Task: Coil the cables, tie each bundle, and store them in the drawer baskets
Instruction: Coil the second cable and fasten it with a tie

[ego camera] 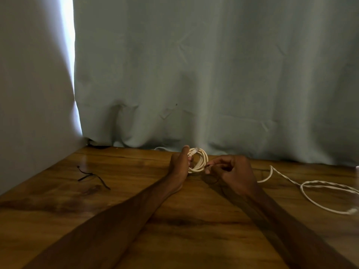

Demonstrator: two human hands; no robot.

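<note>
- The left hand (179, 164) stands upright on its edge on the wooden table (136, 210), forearm stretched forward. Its fingers and thumb curl round the left side of a coiled white cable (201, 161) and grip it.
- The right hand (234, 171) lies palm down just right of the coil, fingers curled. Its thumb and forefinger pinch a thin dark strand (207, 167) at the coil's lower right edge. It is too dim to tell what the strand is.
- At the far left of the table lie thin black ties (91, 176), crossed over each other and well apart from both hands. They look like two, though the count is not certain.
- The one coil, of several loops, is held upright between the hands near the table's far edge, with a pale connector at its top.
- One loose white cable (310, 186) runs from beside the right hand across the table's right side in an open loop and ends in a pale plug (350, 211).
- A grey-green curtain (213, 74) hangs behind the table.
</note>
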